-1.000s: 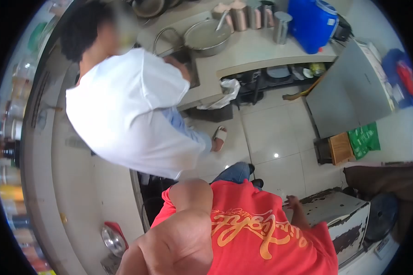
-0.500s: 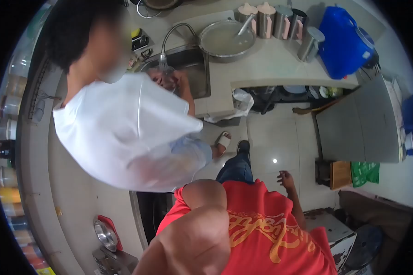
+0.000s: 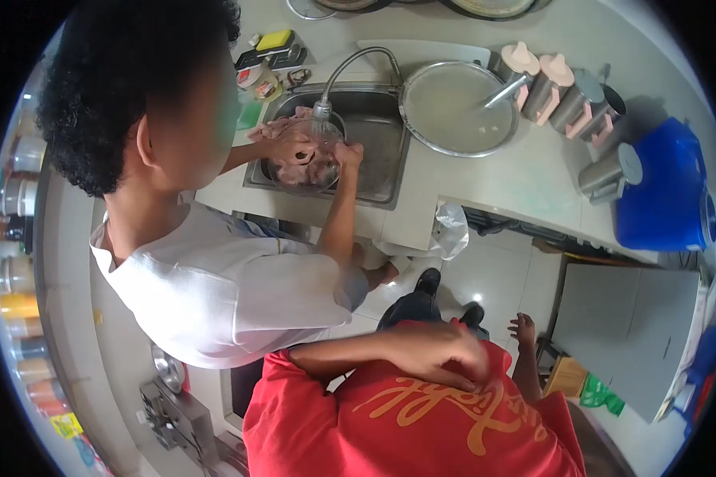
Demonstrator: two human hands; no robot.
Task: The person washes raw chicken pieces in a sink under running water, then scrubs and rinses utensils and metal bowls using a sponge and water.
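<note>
My left hand (image 3: 441, 354) is in front of my chest, over the red shirt (image 3: 390, 437) with yellow lettering. Its fingers are blurred at the tips but look loosely apart, with nothing seen in them. Low at my right side hangs my right hand (image 3: 523, 328), fingers apart and holding nothing. To my left, a person in a white shirt (image 3: 239, 294) leans over the sink (image 3: 378, 187). That person's hands are at a clear bowl (image 3: 314, 179) of raw meat pieces (image 3: 298, 151) under the faucet (image 3: 322, 110).
A large metal pot (image 3: 453, 111) of cloudy liquid, with a utensil in it, stands right of the sink. Beyond it are several metal pitchers (image 3: 549, 83) and a blue container (image 3: 664, 195). A grey cabinet (image 3: 620, 318) stands at the right. Jars (image 3: 20, 306) line the left shelf.
My left arm has come down from close to the camera, and its hand is now at my chest. The view has shifted, showing more of the sink and the meat. My right hand still hangs open.
</note>
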